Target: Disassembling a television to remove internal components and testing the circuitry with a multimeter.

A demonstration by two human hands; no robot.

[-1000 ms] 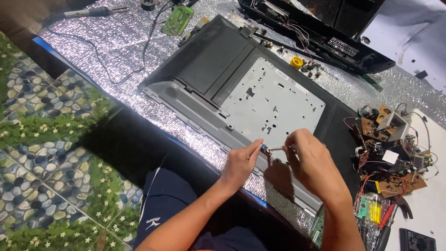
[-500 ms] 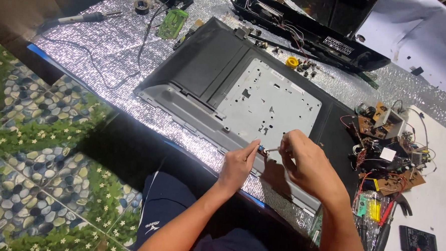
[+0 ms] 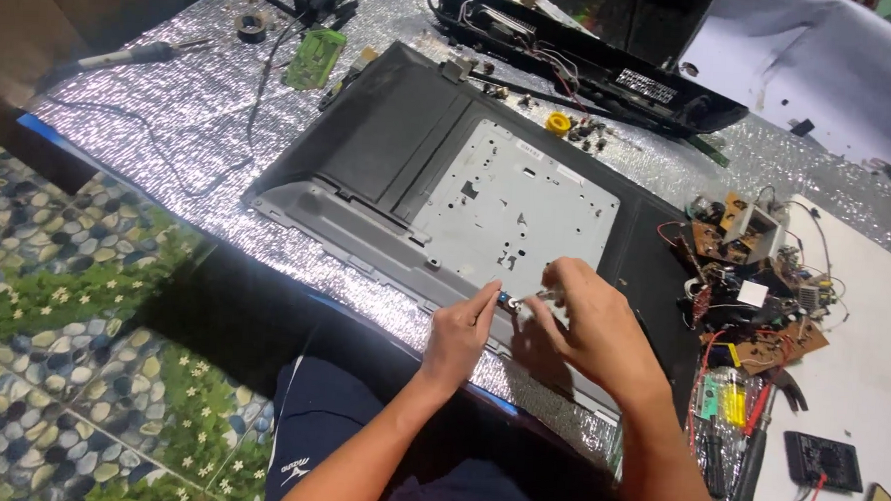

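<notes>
Item: small metal part [image 3: 509, 301], just below the middle of the frame, pinched between my two hands over the lower edge of the grey metal plate [image 3: 513, 203]; too small to tell its kind.

Left hand [image 3: 459, 333]: fingers drawn together, tips closed on the part.

Right hand [image 3: 590, 327]: fingers curled, tips meeting the same part from the other side.

Step, as I judge it: fine work on a fitting at the plate's edge. Any further move would call for a steady, light pinch.

Bearer: dark flat panel housing [image 3: 390, 138] on silver foil matting [image 3: 172, 98].

Around: loose circuit boards and wires [image 3: 759, 294] at right; green board [image 3: 316, 57] at upper left; soldering iron [image 3: 133, 57] at far upper left.
</notes>
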